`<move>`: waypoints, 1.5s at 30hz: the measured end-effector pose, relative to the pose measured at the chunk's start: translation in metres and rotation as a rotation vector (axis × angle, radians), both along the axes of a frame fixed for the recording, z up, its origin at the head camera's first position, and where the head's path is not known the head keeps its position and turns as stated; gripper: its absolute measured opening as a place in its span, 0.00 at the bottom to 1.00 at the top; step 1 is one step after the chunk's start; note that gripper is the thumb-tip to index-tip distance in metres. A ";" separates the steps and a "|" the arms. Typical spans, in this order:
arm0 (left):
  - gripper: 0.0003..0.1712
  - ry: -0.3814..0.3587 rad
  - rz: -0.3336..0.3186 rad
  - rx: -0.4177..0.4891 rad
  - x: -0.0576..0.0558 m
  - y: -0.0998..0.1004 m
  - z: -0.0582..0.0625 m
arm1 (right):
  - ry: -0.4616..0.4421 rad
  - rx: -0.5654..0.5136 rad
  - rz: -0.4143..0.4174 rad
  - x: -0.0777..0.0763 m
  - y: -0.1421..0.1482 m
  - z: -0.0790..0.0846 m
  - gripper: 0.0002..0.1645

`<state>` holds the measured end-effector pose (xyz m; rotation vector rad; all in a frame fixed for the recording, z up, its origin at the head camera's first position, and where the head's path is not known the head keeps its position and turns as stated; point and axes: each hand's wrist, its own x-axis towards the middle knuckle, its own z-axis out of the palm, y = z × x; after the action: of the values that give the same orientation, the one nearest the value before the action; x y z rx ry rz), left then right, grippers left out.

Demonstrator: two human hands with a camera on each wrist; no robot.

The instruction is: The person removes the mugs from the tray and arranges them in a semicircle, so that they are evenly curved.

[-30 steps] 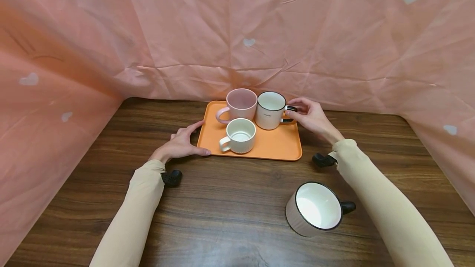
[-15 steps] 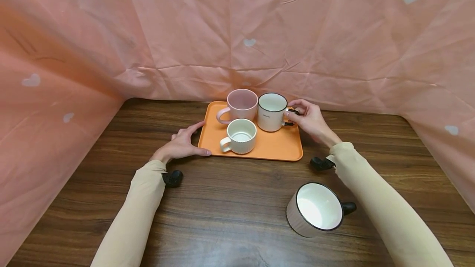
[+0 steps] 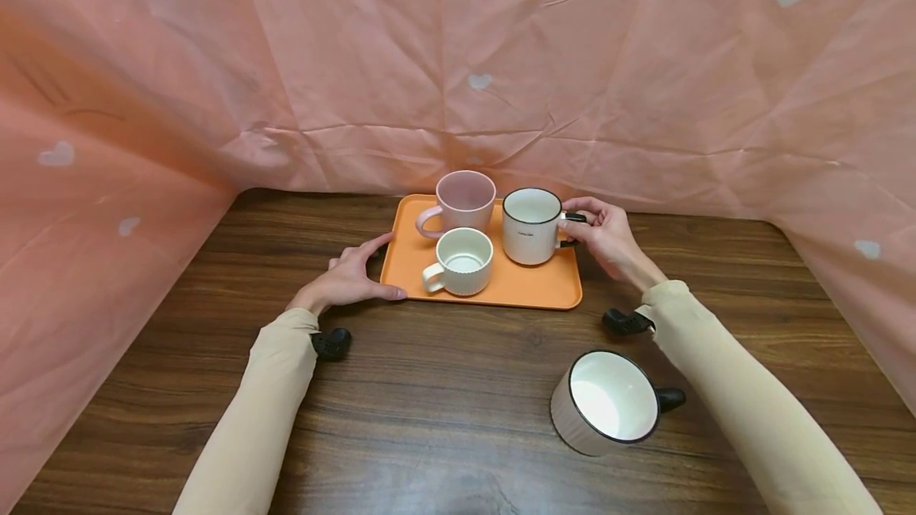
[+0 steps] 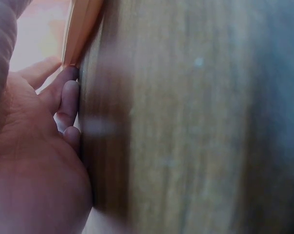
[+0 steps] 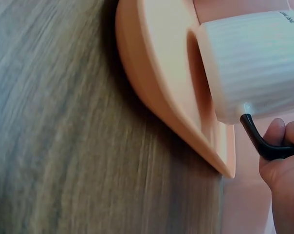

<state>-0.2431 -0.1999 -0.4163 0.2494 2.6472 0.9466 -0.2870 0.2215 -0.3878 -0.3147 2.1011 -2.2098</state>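
Note:
My right hand (image 3: 610, 243) grips the black handle of a white ribbed mug (image 3: 529, 237) with a black rim. This mug is upright over the right half of the orange tray (image 3: 525, 289); in the right wrist view its base (image 5: 210, 73) is close over the tray surface, a shadow beneath. At the tray's front left corner my left hand (image 3: 346, 280) spreads its thumb along the front edge and its index finger along the left edge. Also on the tray stand a pink mug (image 3: 465, 209) at the back and a small cream ribbed cup (image 3: 465, 262) in front.
A larger mug (image 3: 597, 412) with a black rim and black handle stands on the dark wooden table (image 3: 429, 388), near my right forearm. Pink cloth (image 3: 372, 62) with white hearts hangs behind the tray and at both sides.
My right hand has moved the white mug rightward and a little towards me, widening its gap from the pink mug. The left hand, tray and other cups have stayed put.

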 end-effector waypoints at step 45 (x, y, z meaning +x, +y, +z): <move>0.64 0.008 -0.005 0.013 0.001 0.000 0.002 | 0.194 0.393 -0.052 0.018 0.025 -0.007 0.07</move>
<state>-0.2417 -0.2002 -0.4144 0.2629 2.6471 0.9639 -0.2688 0.2469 -0.3943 -0.4616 2.6056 -1.7927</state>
